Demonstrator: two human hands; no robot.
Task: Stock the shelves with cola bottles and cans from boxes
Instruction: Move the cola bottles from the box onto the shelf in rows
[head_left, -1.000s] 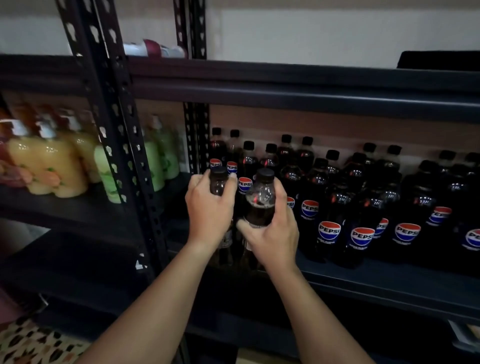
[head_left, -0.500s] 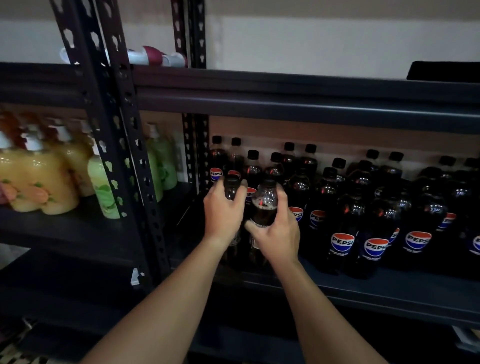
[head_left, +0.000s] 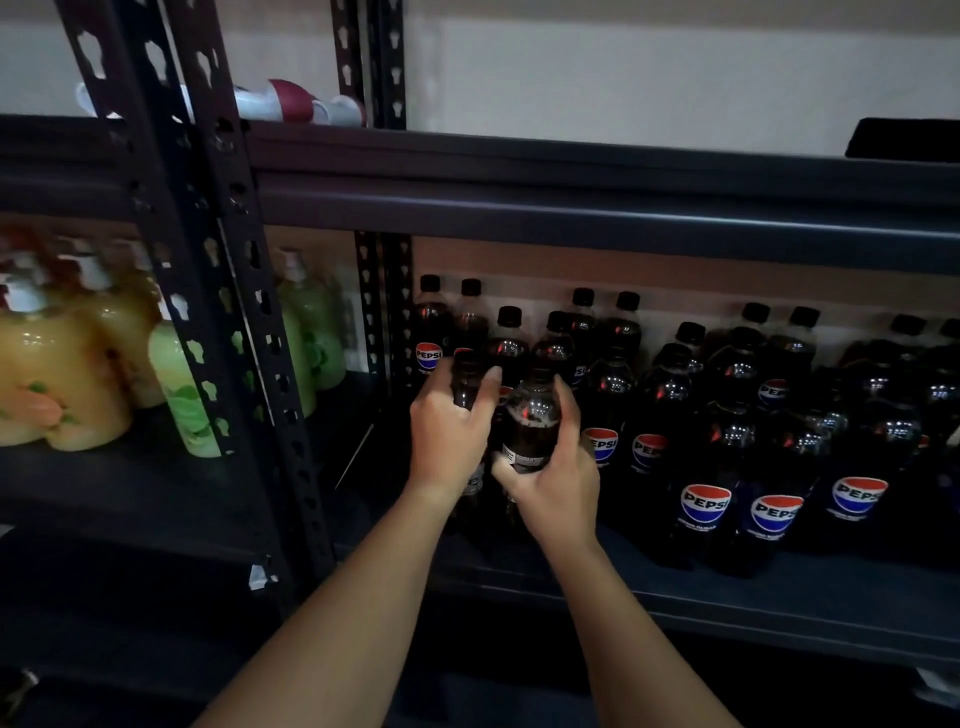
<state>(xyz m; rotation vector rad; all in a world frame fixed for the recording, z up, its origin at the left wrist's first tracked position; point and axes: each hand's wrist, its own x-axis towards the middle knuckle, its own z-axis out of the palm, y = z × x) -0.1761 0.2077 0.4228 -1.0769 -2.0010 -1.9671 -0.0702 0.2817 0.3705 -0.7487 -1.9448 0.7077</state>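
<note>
My left hand (head_left: 448, 435) grips a dark cola bottle (head_left: 466, 379) near its shoulder, upright over the dark shelf (head_left: 623, 597). Just to its right, my right hand (head_left: 558, 480) wraps around a second cola bottle (head_left: 531, 415) with a black cap. Both bottles sit at the left end of the row of Pepsi bottles (head_left: 706, 457), which fills the shelf to the right in several ranks. The bottoms of the two held bottles are hidden behind my hands and wrists.
A perforated black upright (head_left: 228, 332) stands left of my hands. Beyond it, yellow soap pump bottles (head_left: 57, 374) and green soap pump bottles (head_left: 182, 395) fill the neighbouring shelf. The upper shelf beam (head_left: 571, 208) runs overhead, with a white and maroon item (head_left: 296, 101) lying on top.
Both hands have pushed the two bottles deeper onto the shelf, toward the back ranks. The view has tilted up slightly.
</note>
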